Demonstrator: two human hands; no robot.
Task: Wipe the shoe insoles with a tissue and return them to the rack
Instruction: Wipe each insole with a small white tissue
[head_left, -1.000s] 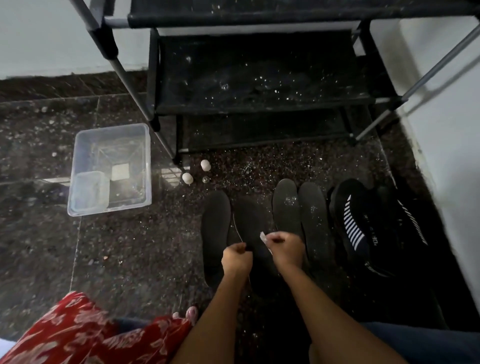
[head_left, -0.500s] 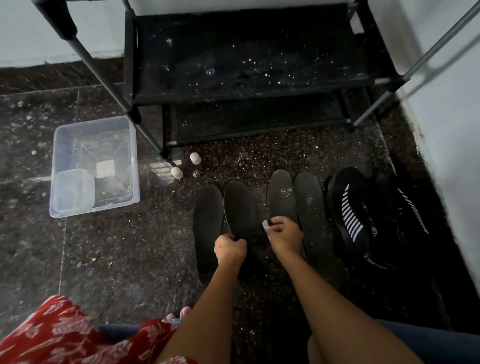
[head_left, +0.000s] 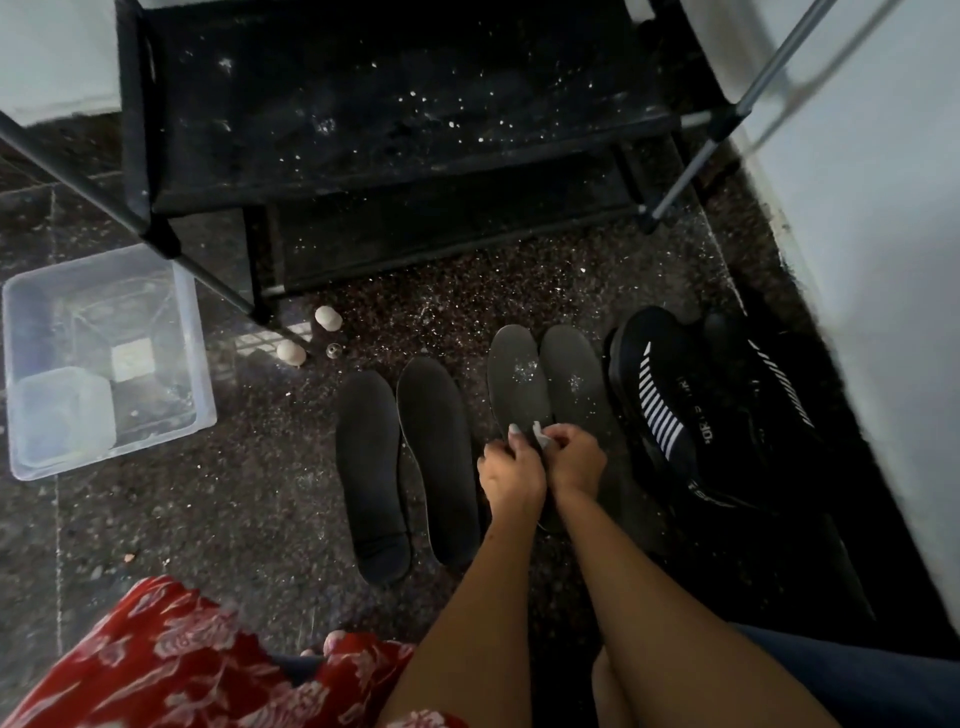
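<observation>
Several dark insoles lie side by side on the speckled floor in front of the black shoe rack (head_left: 389, 130). The two left insoles (head_left: 371, 467) (head_left: 436, 457) lie free. My left hand (head_left: 506, 467) grips the lower part of the third insole (head_left: 519, 384), which has white dust specks near its toe. Right beside it, my right hand (head_left: 576, 460) pinches a small white tissue (head_left: 543, 440) against that same insole. A fourth insole (head_left: 574, 384) lies just to the right. My hands hide the heel ends of both right insoles.
A pair of black sneakers (head_left: 654, 405) with white stripes lies to the right, by the white wall. A clear plastic box (head_left: 104, 358) stands on the floor at the left. Two small white balls (head_left: 328, 318) (head_left: 291, 352) lie by the rack's leg. Red patterned cloth covers my left knee.
Both hands have moved right, from the second insole to the third. The left hand let go of the second insole and now grips the third; the tissue stays in my right hand.
</observation>
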